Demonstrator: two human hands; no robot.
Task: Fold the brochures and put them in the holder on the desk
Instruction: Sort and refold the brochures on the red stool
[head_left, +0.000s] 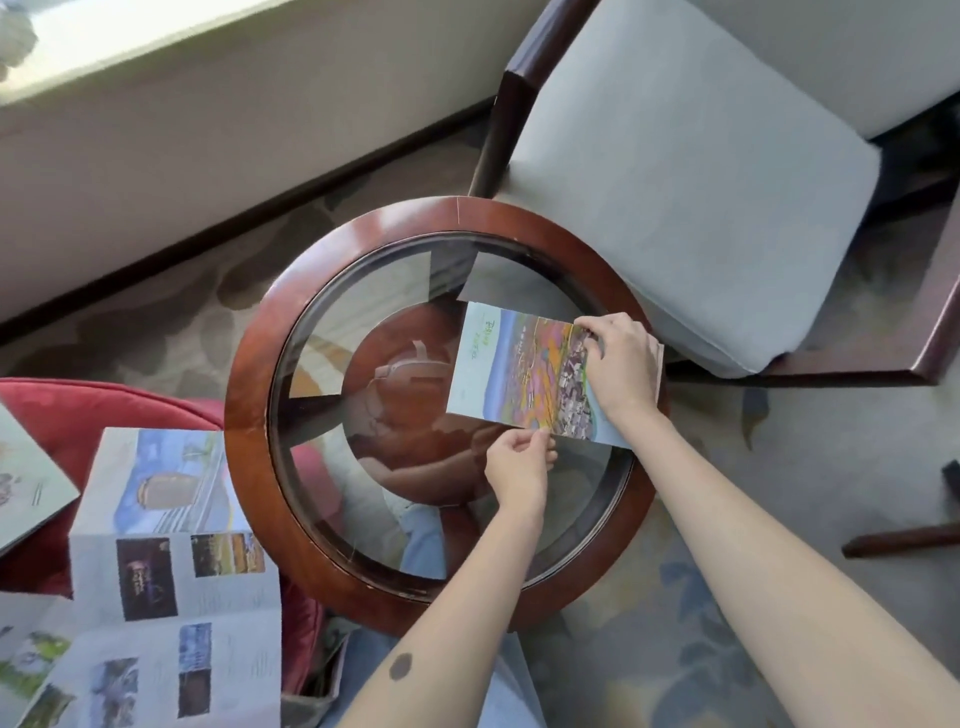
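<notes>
Head view: left hand (519, 462) and right hand (618, 358) pinch opposite brochure (498, 364) edges near the table (249, 395)'s right rim.

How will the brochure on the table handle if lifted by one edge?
Probably floppy: the brochure is thin folded paper lying flat. Likely light: the left hand pinches its near edge with fingertips alone. It may slide on the table, whose top is smooth glass; the right hand holds its far end.

A colourful folded paper brochure (514, 374), printed with a landscape of bright fields and green handwriting, lies flat on the right side of the round glass-topped wooden table (249, 384). Larger unfolded glossy brochures (171, 571) with photo panels lie spread open on a red cushion (104, 410) at the left
</notes>
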